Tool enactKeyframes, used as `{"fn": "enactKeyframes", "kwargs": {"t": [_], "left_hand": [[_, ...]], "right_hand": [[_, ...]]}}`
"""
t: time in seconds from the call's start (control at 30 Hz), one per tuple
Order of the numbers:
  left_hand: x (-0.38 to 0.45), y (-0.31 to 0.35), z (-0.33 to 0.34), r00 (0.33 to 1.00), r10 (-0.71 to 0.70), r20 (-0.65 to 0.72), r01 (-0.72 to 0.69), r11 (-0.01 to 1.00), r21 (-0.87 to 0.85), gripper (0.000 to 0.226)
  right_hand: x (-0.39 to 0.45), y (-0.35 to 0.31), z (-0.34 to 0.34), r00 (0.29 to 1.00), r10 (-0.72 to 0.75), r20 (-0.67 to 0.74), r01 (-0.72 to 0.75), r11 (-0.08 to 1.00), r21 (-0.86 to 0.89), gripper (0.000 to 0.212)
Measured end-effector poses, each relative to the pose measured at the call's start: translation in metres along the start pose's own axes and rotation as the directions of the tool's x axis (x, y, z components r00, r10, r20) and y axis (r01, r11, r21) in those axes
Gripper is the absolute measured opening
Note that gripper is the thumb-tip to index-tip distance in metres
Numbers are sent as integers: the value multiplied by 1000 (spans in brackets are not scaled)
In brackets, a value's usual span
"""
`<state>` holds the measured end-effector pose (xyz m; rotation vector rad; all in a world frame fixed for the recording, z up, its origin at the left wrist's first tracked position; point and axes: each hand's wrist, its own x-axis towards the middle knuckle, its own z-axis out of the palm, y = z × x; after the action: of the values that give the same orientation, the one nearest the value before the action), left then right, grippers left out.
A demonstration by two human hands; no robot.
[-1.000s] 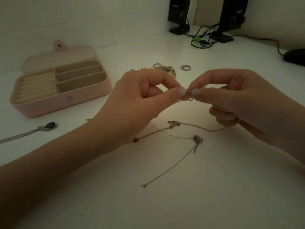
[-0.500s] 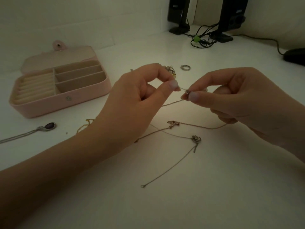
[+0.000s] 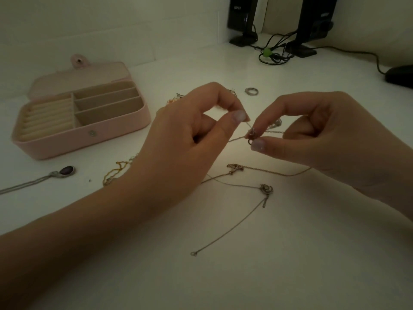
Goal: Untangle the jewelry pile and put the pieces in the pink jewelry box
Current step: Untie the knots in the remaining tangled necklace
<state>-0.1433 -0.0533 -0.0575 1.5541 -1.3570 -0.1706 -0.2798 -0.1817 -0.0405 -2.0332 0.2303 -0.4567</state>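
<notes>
My left hand pinches a thin chain between thumb and forefinger, just left of my right hand. The right hand pinches a small clasp of the same chain, held above the white table. Below the hands lie tangled thin chains with a small round pendant and a gold knot. The pink jewelry box stands open at the left, its compartments bare. A silver ring lies behind the hands.
A silver necklace with a dark oval pendant lies left of my forearm. A gold chain peeks out beside my left wrist. Black stands, cables and a dark object sit at the back right.
My hands have drawn a little apart. The left hand has lifted and now pinches the chain, stretched out from the clasp that the right hand keeps.
</notes>
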Motion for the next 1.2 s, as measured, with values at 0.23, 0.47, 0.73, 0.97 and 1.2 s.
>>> {"fn": "enactKeyframes", "kwargs": {"t": [0.23,0.47,0.73,0.97,1.2], "left_hand": [[0,0,1,1000,12,8,-12,1000,-17,12],[-1,0,3,1000,-4,28,5,999,-32,10],[-1,-2,1,1000,22,19,-22,999,23,7],[-1,0,0,1000,31,2,-31,999,25,16],[-4,3,-1,993,117,-22,-116,993,34,9]], "right_hand": [[2,3,-1,1000,1,1,-1,999,55,22],[2,3,2,999,-18,48,15,998,65,19],[3,13,0,999,-32,35,31,999,12,16],[2,10,1,1000,24,-8,-24,999,49,17],[3,10,1,997,63,-39,-59,993,100,23]]}}
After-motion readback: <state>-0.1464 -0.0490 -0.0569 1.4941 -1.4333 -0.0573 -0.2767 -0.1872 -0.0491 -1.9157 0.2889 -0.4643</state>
